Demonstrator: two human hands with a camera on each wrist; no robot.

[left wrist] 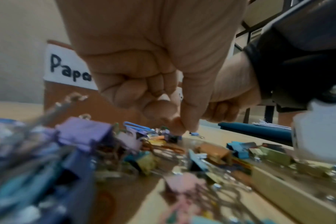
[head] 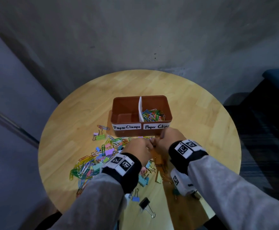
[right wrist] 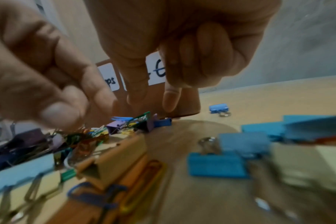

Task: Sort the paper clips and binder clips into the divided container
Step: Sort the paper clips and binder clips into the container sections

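Two compartments split my reddish-brown divided container (head: 167, 112), parted by a white divider (head: 141, 108). Its right half, labelled "Paper Clips", holds a heap of coloured paper clips (head: 153, 115); its left half, labelled "Paper Clamps", shows only its bare floor. It stands near the middle of the round wooden counter (head: 79, 113).

Just in front of it, toward me, lies the unsorted pile (head: 100, 155): thin wire paper clips in green, yellow, blue, pink and white, tangled with pastel binder clips in purple, green, teal, pink and tan, each with silver wire handles. One black binder clip (head: 145, 203) lies apart at the near edge, and a small blue binder clip (right wrist: 219, 108) sits alone beside the container's right corner.

Both of my hands are low over the pile, close together just before the container's front wall. My left hand (head: 138, 151) has its fingers curled in, thumb and forefinger tip pressed together down at the clips; whether they pinch one I cannot tell. My right hand (head: 168, 140) is curled too, with thumb and forefinger pointing down, narrowly apart, holding nothing.
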